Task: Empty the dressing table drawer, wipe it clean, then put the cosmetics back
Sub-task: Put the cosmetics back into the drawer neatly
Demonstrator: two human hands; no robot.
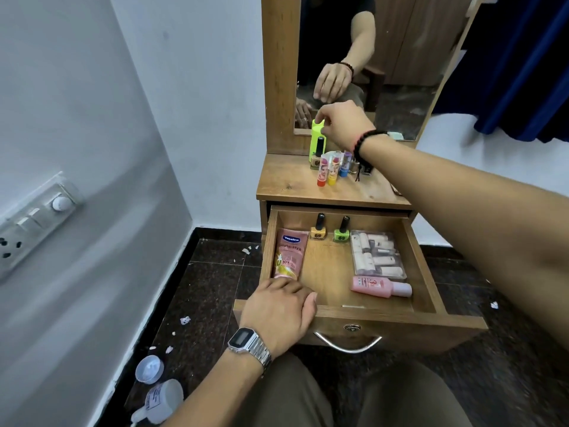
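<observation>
Drawer [426,263], pulled open below the bench [286,183] top. Contents: pink tube [289,257] at left wall, its lower end hidden by the left hand [280,315]; yellow polish bottle [318,228] and green polish bottle [342,230] upright at the back; clear case of small vials [377,254] at right; pink bottle [381,286] lying on its side just in front of the case. Left hand rests flat on the drawer's front left corner, fingers together, holding nothing. Right hand [345,124] closed on the top of a neon green bottle [317,140] standing on the bench against the mirror [385,57]. Lip balm sticks [331,167] and another polish bottle [317,157] cluster before it; items behind the right wrist are partly hidden and hard to identify. White jar [161,399] and lid [150,368] lie on the floor at left, labels unreadable.
</observation>
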